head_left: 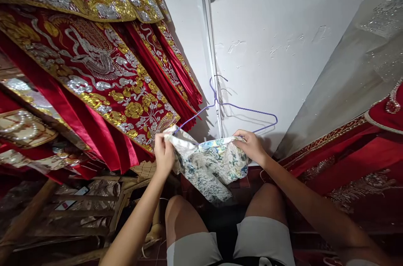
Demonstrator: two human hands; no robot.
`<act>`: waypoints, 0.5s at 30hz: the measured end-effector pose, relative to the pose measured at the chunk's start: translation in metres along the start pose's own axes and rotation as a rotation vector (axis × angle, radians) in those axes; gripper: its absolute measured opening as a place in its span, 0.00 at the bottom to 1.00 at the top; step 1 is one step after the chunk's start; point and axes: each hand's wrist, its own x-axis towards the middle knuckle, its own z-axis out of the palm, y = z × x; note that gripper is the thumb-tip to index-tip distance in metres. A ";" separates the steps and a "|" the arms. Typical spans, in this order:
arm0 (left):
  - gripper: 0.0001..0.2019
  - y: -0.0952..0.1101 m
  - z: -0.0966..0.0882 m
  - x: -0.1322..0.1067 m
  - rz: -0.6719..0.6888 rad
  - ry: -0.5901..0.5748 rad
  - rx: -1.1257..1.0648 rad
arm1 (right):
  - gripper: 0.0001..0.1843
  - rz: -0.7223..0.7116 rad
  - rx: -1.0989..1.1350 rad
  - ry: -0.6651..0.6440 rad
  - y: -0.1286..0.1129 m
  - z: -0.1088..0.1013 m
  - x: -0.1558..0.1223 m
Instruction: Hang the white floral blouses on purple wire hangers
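Note:
A white garment with a blue and green floral print [208,163] hangs bunched between my two hands. My left hand [163,152] grips its left upper edge with closed fingers. At the other side, my right hand [250,146] pinches the right upper edge. A purple wire hanger [252,109] stands behind the garment, its left arm reaching into the cloth near my left hand. The hanger's right arm is bare and sits above my right hand. Its hook is close to a thin upright metal strip on the wall; whether it hangs there I cannot tell.
Red costumes with gold and silver embroidery [103,64] hang at the left. A white wall [267,27] with peeling marks stands ahead, with a metal strip [208,27] along it. Red beaded fabric [362,148] lies at the right. A wooden rack [85,213] is low at the left.

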 end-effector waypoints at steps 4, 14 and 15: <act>0.11 0.039 0.019 0.051 0.014 -0.293 -0.028 | 0.06 -0.036 0.028 -0.033 -0.008 0.012 -0.007; 0.19 0.039 0.023 0.090 -0.333 -0.619 -0.312 | 0.47 -0.040 -0.294 0.304 -0.010 -0.061 -0.008; 0.20 0.039 0.024 0.091 -0.362 -0.664 -0.330 | 0.45 -0.029 -0.315 0.326 -0.012 -0.073 0.002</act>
